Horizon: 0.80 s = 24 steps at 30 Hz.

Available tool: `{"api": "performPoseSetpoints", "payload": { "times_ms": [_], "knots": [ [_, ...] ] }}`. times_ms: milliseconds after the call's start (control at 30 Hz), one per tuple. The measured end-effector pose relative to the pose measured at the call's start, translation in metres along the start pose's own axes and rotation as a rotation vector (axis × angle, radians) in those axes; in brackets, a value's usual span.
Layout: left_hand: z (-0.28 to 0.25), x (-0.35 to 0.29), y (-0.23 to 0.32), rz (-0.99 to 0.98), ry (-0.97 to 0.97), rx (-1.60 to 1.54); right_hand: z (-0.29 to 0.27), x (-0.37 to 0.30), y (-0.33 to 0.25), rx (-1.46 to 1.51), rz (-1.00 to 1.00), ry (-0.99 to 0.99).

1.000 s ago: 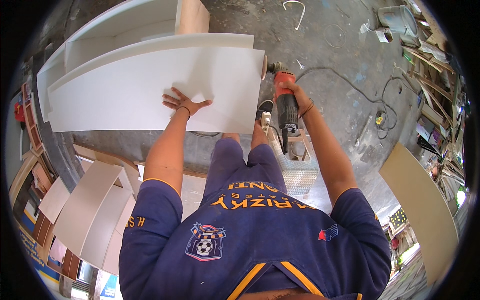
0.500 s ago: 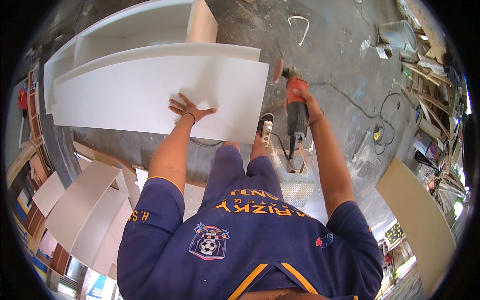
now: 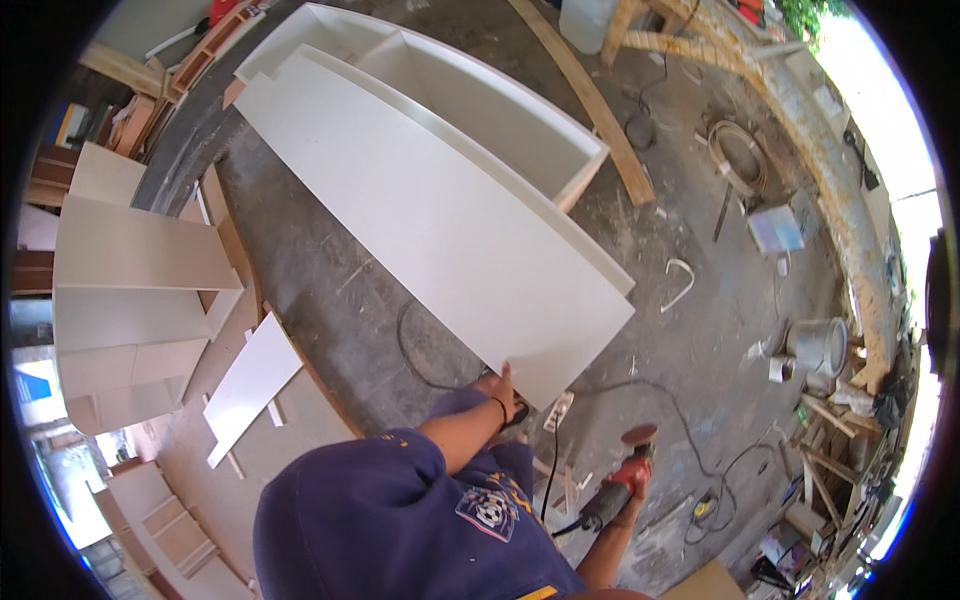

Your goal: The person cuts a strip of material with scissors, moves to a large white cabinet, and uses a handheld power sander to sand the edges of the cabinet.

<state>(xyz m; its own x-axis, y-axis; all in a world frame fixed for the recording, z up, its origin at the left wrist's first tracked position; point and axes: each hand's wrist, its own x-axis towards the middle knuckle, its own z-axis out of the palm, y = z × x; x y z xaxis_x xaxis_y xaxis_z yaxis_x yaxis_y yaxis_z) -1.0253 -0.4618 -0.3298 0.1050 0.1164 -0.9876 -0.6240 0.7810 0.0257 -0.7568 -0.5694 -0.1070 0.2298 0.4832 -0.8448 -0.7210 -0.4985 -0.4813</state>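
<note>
My left hand (image 3: 497, 386) grips the near edge of a long white panel (image 3: 450, 255) close to its right end. The thumb lies on the top face, while the fingers are mostly hidden under the edge. The panel rests slantwise on an open white cabinet carcass (image 3: 480, 105) lying on the floor. Off to the right of the panel's end, my right hand (image 3: 632, 506) is wrapped round a red and black angle grinder (image 3: 615, 492). A reddish-brown sanding disc (image 3: 639, 435) is fitted on its head, apart from the panel.
A white power strip (image 3: 560, 410) lies on the floor by the panel's corner, with a dark cable (image 3: 680, 425) trailing right. Beige cabinets (image 3: 140, 250) and a small white board (image 3: 255, 385) are at left. A bucket (image 3: 815, 345) and scrap wood (image 3: 815, 460) lie right.
My view has turned toward the right. My left hand has gone from lying spread on the panel's face to holding its near edge. The grinder has moved lower, away from the panel.
</note>
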Motion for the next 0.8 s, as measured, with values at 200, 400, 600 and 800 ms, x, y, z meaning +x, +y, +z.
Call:
{"api": "performPoseSetpoints", "payload": {
  "times_ms": [200, 400, 600, 800],
  "knots": [
    [0.005, 0.022, -0.010, 0.086, 0.042, 0.093, -0.043, -0.033, 0.034, 0.037, -0.052, -0.052],
    [-0.043, 0.052, -0.007, 0.193, 0.120, 0.067, -0.079, -0.029, 0.060, 0.100, -0.080, -0.092],
    [-0.111, -0.018, -0.016, 0.273, 0.411, 0.164, -0.076, -0.039, 0.073, 0.095, -0.172, -0.076],
    [-0.214, -0.033, -0.008, 0.309, 0.603, 0.301, -0.069, -0.049, 0.109, 0.064, -0.202, -0.047]
  ]
}}
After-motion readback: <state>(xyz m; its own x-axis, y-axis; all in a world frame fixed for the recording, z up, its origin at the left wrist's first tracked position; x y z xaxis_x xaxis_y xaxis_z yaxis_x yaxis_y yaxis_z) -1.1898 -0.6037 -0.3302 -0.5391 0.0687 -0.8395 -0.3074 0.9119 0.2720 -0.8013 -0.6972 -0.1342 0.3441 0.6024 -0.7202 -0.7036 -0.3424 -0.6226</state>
